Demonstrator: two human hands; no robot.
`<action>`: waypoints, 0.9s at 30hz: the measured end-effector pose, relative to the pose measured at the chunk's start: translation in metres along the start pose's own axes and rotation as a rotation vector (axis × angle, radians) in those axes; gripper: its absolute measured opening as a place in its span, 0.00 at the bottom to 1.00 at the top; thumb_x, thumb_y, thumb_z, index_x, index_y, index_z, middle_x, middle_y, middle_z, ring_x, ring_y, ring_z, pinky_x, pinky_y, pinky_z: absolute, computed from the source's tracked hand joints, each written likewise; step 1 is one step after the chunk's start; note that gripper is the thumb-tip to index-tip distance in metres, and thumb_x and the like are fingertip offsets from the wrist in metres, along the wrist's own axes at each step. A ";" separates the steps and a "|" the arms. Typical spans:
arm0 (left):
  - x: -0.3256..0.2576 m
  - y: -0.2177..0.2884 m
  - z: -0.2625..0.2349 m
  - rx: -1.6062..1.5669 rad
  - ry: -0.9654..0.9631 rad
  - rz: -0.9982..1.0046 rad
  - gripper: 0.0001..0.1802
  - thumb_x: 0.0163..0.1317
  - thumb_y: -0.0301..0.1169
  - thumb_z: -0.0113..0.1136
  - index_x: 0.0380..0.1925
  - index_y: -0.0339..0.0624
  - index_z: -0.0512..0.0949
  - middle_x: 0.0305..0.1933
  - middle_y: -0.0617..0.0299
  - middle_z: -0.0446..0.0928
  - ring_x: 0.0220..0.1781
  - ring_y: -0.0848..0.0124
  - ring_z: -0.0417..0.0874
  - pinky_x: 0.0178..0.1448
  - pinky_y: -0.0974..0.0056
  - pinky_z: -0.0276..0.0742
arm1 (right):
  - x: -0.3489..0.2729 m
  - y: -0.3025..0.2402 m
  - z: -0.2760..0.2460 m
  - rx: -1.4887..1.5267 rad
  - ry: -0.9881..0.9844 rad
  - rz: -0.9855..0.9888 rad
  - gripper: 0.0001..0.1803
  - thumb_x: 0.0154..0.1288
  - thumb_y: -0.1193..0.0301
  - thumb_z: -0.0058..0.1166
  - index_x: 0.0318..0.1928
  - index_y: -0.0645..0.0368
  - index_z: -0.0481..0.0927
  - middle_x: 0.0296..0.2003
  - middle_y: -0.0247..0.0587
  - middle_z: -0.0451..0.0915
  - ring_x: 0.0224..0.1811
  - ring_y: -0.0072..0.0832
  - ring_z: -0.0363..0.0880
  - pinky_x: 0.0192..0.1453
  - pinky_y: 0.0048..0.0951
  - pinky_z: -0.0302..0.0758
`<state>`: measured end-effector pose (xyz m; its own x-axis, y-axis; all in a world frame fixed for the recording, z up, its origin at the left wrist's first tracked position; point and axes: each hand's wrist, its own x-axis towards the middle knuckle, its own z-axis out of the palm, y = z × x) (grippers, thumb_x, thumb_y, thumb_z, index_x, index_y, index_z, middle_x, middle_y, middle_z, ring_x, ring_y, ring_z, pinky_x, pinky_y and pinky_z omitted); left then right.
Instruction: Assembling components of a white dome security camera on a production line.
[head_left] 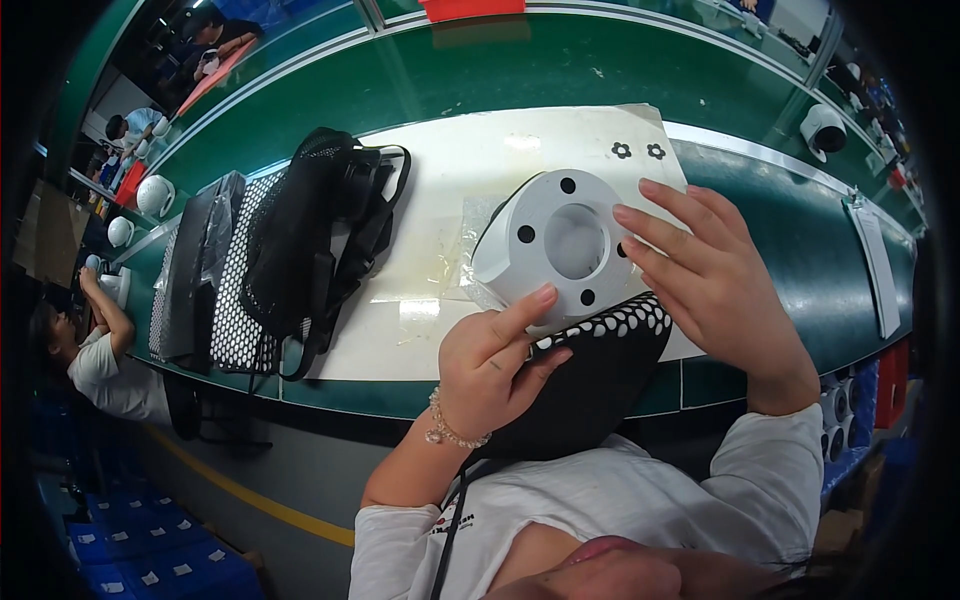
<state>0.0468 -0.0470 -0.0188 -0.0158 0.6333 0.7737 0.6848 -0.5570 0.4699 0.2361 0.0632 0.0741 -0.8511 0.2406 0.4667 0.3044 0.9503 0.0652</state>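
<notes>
A white round housing (pixel 548 212) with a wide central hole lies in front of me, with several black round dots around its ring-shaped face. My left hand (pixel 490 370) holds its near-left edge, the index fingertip on the face and the thumb lower down. Over the right side of the ring, my right hand (pixel 705 265) lies with fingers stretched out; its fingertips touch the face beside one black dot. Below the housing, a black bag with white-dotted mesh (pixel 590 385) hangs over the table's near edge. The housing's underside is hidden.
Black mesh bags with straps (pixel 300 230) are piled on the left. A white sheet (pixel 420 345) covers part of the green table (pixel 800 260). White rounded devices (pixel 823 130) stand farther back. Co-workers sit at the left (pixel 110 350) and far left.
</notes>
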 end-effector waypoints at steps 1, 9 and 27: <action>0.000 0.000 -0.002 0.008 0.001 0.000 0.15 0.36 0.24 0.67 0.13 0.36 0.67 0.49 0.56 0.75 0.22 0.66 0.74 0.26 0.67 0.70 | 0.003 -0.002 -0.004 0.005 -0.012 0.007 0.09 0.49 0.74 0.55 0.34 0.59 0.78 0.49 0.35 0.73 0.57 0.36 0.65 0.56 0.40 0.62; -0.003 -0.002 -0.005 -0.009 -0.013 0.106 0.16 0.38 0.26 0.67 0.15 0.38 0.65 0.51 0.54 0.73 0.22 0.65 0.73 0.25 0.66 0.69 | 0.059 0.016 0.014 0.267 -0.013 -0.109 0.23 0.58 0.60 0.49 0.52 0.58 0.71 0.55 0.43 0.67 0.63 0.42 0.57 0.63 0.40 0.54; 0.001 0.001 -0.011 -0.043 -0.061 0.002 0.16 0.39 0.28 0.68 0.17 0.37 0.67 0.49 0.51 0.73 0.30 0.63 0.76 0.33 0.65 0.73 | 0.102 0.190 0.164 -0.434 0.396 0.283 0.10 0.46 0.65 0.60 0.29 0.52 0.74 0.27 0.31 0.73 0.37 0.30 0.71 0.46 0.32 0.60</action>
<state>0.0390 -0.0530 -0.0131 0.0311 0.6632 0.7478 0.6528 -0.5801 0.4873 0.1376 0.3010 -0.0103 -0.5157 0.2999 0.8025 0.7093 0.6749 0.2036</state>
